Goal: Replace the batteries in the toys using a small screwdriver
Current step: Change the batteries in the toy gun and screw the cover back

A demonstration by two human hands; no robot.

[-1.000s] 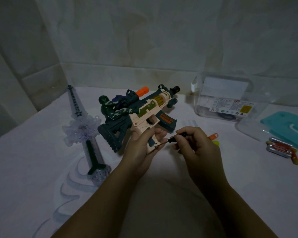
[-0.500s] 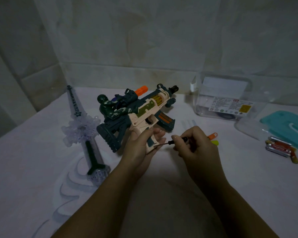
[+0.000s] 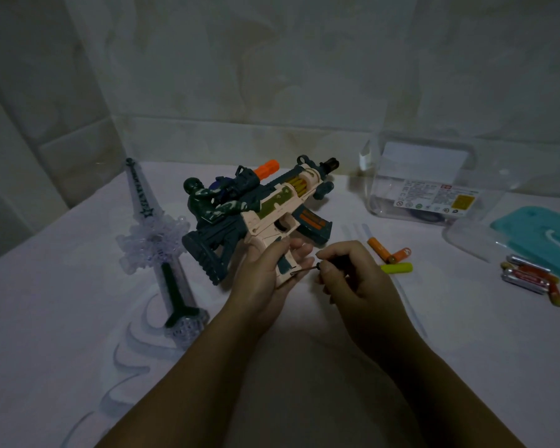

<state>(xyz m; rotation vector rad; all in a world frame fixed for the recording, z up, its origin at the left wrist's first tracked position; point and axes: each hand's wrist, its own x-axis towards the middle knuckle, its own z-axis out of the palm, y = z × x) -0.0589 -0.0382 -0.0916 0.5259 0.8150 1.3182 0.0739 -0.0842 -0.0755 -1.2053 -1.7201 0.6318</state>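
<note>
A pink and dark-teal toy gun (image 3: 272, 208) lies tilted in the middle of the table, muzzle toward the far wall. My left hand (image 3: 265, 279) grips its pink handle from below. My right hand (image 3: 353, 279) pinches a small dark screwdriver (image 3: 304, 270), whose thin tip touches the bottom of the handle. A green toy soldier with an orange-tipped launcher (image 3: 214, 202) leans against the gun's left side. Two orange batteries (image 3: 390, 252) and a yellow-green one (image 3: 396, 267) lie just beyond my right hand.
A clear toy sword (image 3: 159, 247) lies at the left. At the back right stand a clear plastic box (image 3: 430, 179) and a teal lid (image 3: 543, 234). Several silver and red batteries (image 3: 530, 276) lie at the right edge. A tiled wall closes the back.
My right hand has shifted slightly to the right, uncovering the orange and yellow-green batteries. The screwdriver tip stays at the handle's bottom. The gun has barely moved.
</note>
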